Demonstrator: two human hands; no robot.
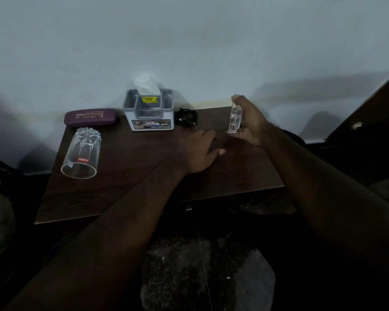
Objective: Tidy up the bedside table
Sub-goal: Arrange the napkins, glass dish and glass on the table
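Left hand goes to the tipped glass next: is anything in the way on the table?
Nothing visible. Only bare tabletop lies between the left hand and the glass, which lies on its side near the table's left edge.

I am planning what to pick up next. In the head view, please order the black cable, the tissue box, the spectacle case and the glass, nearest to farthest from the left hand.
Measured from the left hand:
1. the black cable, just behind the hand.
2. the tissue box, at the back centre.
3. the spectacle case and the glass, both far left; too close to call.
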